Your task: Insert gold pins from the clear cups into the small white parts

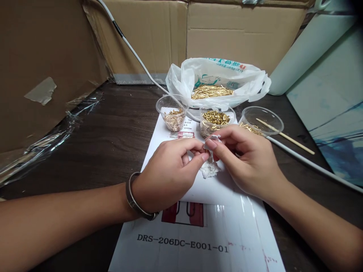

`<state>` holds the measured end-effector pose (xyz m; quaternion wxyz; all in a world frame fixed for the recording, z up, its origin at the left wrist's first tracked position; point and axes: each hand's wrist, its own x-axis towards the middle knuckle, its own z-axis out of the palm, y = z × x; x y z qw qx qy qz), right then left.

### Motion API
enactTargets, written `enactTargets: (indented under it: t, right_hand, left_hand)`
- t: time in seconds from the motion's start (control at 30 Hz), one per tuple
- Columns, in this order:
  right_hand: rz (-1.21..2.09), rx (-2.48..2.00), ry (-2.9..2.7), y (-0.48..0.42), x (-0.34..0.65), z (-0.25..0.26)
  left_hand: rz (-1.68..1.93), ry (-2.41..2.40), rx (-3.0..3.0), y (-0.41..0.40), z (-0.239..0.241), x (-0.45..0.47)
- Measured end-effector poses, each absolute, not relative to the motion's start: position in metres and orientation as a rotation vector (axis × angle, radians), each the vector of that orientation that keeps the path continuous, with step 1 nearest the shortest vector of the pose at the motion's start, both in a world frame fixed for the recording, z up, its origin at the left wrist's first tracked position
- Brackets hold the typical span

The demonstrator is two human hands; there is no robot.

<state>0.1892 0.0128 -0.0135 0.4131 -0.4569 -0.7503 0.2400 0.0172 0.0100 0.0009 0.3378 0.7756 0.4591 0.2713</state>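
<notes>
My left hand and my right hand meet over a white printed sheet on the dark table. Both are closed in a pinch, fingertips touching, around a small pale scrap held between them. What it is stays too small to make out. A crumpled white wad lies on the sheet just under the fingers. Behind the hands stand three clear plastic cups: the left cup and the middle cup hold small brass pins, the right cup holds a few pins and a wooden stick.
A white plastic bag with a heap of brass pins lies behind the cups. Cardboard boxes wall the back and left. A white cable runs across the table. Crinkled clear film lies at the left. Pale boards lean at the right.
</notes>
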Motion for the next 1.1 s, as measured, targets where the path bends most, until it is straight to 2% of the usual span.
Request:
enactTargets:
  t: [0.43,1.1]
  right_hand:
    - [0.383,-1.082,-2.122,0.0131,0.1907,-0.0065]
    - [0.431,-1.228,-2.195,0.0133,0.1908,-0.009]
  left_hand:
    - [0.685,1.217,2.003,0.0103,0.0001,0.0167]
    - [0.712,1.213,1.917,0.0106,-0.0023,0.0169]
